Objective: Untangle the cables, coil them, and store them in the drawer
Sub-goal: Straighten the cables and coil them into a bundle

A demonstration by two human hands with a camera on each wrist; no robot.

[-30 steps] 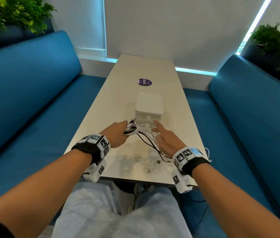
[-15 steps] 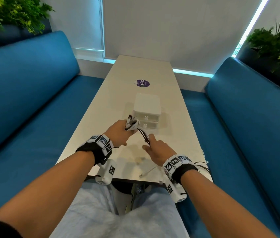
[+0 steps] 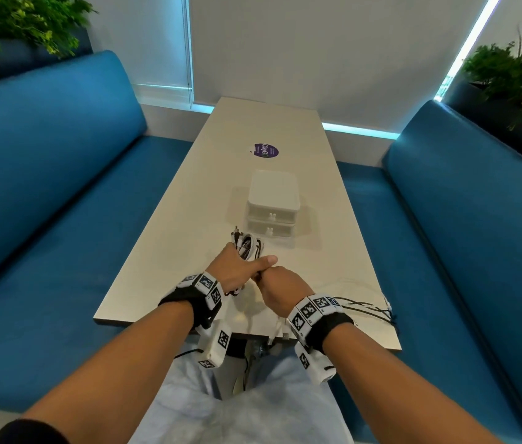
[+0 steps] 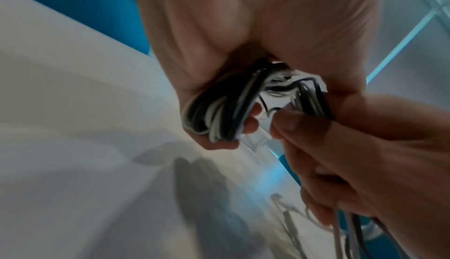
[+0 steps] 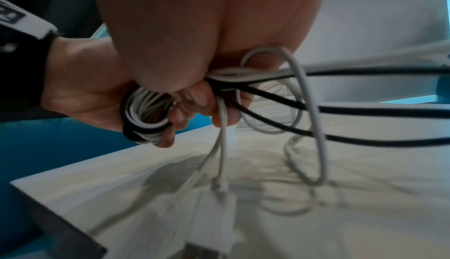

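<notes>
My left hand grips a coil of black and white cables above the near half of the table; the coil is wrapped around its fingers. My right hand sits right against the left and holds the loose strands of cable in its curled fingers. These strands trail off to the right over the table edge. A white plug end hangs below the right hand. The white two-drawer box stands just beyond the hands, both drawers closed.
The pale table runs away from me between two blue benches. A purple sticker lies past the drawer box. Plants stand behind both benches. My lap is under the table's near edge.
The right hand closed on the loose cable strands and came back up against the left hand. The coil in the left hand has grown, and less cable lies loose on the table.
</notes>
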